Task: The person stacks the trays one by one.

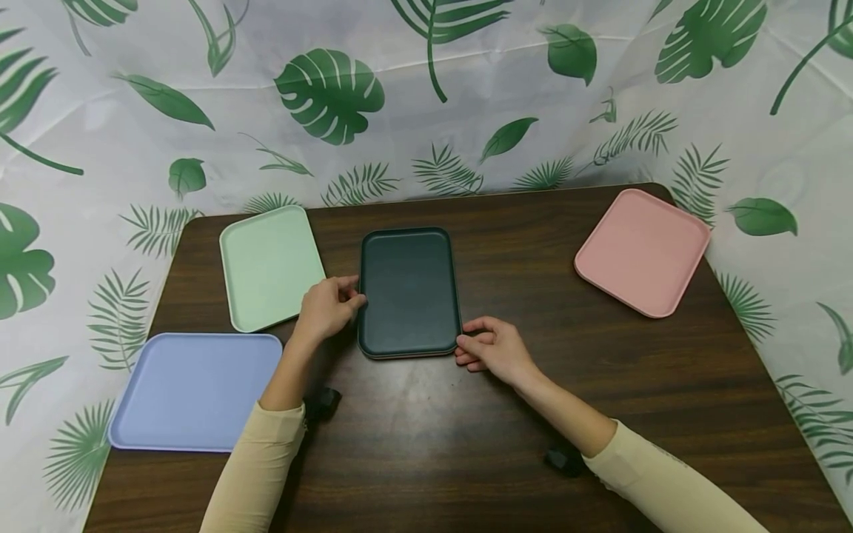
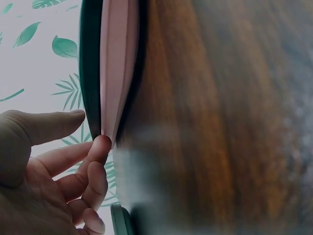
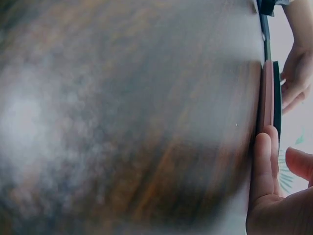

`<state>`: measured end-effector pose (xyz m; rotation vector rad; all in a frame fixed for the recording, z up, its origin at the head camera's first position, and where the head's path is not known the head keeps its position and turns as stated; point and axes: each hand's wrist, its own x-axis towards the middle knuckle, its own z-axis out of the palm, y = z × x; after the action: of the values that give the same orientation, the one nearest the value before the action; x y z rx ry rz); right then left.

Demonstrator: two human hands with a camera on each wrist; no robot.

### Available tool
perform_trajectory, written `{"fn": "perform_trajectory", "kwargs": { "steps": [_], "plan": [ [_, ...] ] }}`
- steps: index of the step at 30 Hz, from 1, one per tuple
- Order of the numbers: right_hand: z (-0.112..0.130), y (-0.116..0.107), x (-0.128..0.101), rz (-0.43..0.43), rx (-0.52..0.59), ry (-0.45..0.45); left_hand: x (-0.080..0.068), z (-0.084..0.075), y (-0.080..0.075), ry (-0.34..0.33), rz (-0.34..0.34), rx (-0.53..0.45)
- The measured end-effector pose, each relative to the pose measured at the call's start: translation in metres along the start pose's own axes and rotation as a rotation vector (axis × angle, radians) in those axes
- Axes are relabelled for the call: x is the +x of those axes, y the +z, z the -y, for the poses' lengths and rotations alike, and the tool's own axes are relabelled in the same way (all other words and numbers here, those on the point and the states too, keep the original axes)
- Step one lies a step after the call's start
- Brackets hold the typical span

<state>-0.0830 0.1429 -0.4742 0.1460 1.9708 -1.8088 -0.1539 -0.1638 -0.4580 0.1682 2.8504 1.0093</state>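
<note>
A dark green tray [image 1: 409, 289] lies in the middle of the brown table [image 1: 466, 451], stacked on a pink tray [image 2: 115, 68] that shows only as a thin edge beneath it. My left hand [image 1: 329, 307] is at the stack's left edge. Its thumb lies over the green rim [image 2: 90, 73] and a curled fingertip [image 2: 101, 143] touches the seam between the two trays. My right hand [image 1: 493, 348] is at the near right corner. Its straight fingers [image 3: 264, 166] rest along the pink edge [image 3: 268, 98], with the thumb held apart.
A mint green tray [image 1: 266, 266] lies just left of the stack and a lavender blue tray [image 1: 193, 389] at the near left. Another pink tray [image 1: 643, 252] sits at the far right. Leaf-print cloth [image 1: 466, 111] hangs around the table.
</note>
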Motion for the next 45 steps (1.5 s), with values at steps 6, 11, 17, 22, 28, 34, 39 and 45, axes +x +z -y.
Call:
{"fn": "perform_trajectory", "kwargs": {
  "steps": [6,11,17,22,28,34,39,45],
  "plan": [
    [-0.002,-0.011,-0.004,-0.015,0.0,-0.01,0.0,-0.005,-0.001,0.025,-0.079,0.048],
    [-0.002,-0.028,-0.01,-0.043,-0.015,-0.015,0.001,-0.014,-0.003,0.064,-0.134,0.062],
    [-0.002,-0.057,-0.018,-0.091,-0.022,-0.021,0.01,-0.033,-0.004,0.159,-0.206,0.085],
    [-0.003,-0.086,-0.028,-0.152,-0.023,-0.013,0.019,-0.054,0.008,0.258,-0.233,0.098],
    [-0.002,-0.121,-0.041,-0.232,-0.032,-0.03,0.026,-0.082,0.027,0.378,-0.202,0.125],
    [-0.002,-0.154,-0.052,-0.308,0.076,-0.085,0.033,-0.114,0.047,0.5,-0.112,0.164],
    [-0.005,-0.175,-0.058,-0.366,0.178,-0.096,0.037,-0.143,0.069,0.602,-0.026,0.244],
    [-0.007,-0.197,-0.064,-0.479,0.248,-0.068,0.039,-0.177,0.099,0.654,0.156,0.333]
  ]
}}
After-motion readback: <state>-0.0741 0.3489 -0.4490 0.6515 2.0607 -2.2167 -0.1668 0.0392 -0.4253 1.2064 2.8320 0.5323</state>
